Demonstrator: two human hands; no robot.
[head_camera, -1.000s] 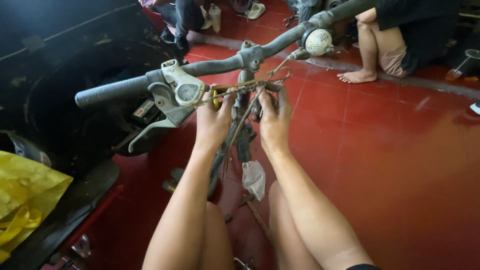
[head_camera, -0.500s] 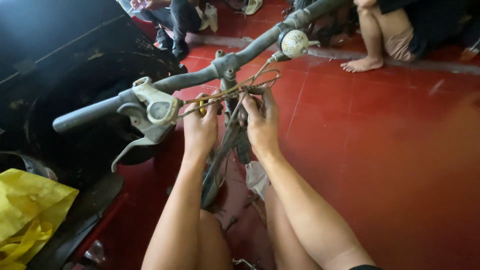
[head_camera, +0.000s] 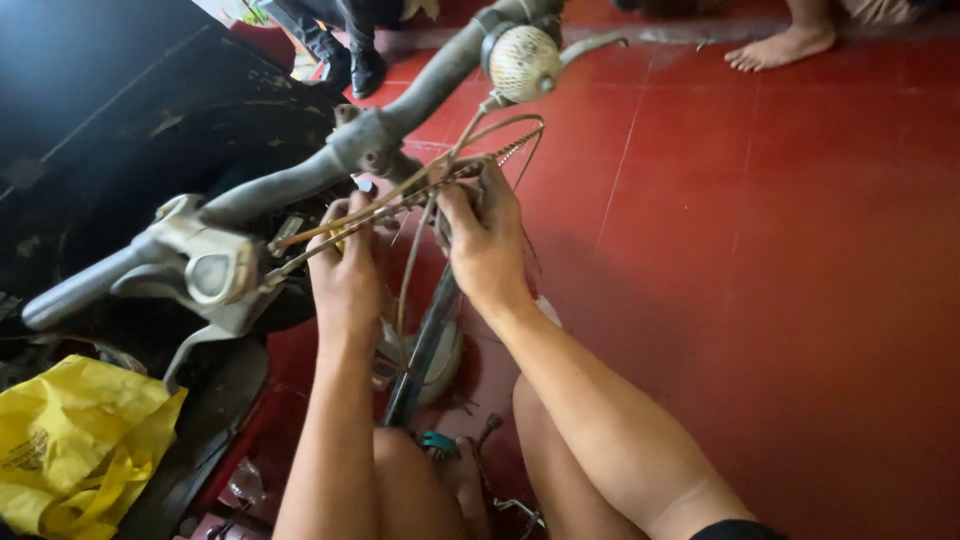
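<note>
left hand: centre of frame, back of hand up, fingers curled round the bundle of thin cables, pinching them just under the bar; a bit of yellow peeking out between the fingers, can't tell what it is

right hand: just right of the left one, fingers folded tight over the same cables, near where they bunch up below the stem

cables: rusty-looking, thin, running from middle left up toward the top centre, looping above the right hand; touching both hands

handlebar: grey, slanting from lower left up to top centre, right above both hands, tilted pretty hard

brake lever and housing: pale grey, left of the left hand, on the bar, lever hanging down

grip: far left end of the bar, dark grey

bell: round, whitish, top centre, up above the right hand

frame tube: dark, dropping down between the two forearms

yellow plastic bag: bottom left corner, crumpled, well apart from the hands

floor: red tiles, whole right side

someone else's bare foot: top right edge, well away

dark shoes: top, left of centre, another person standing there
</note>
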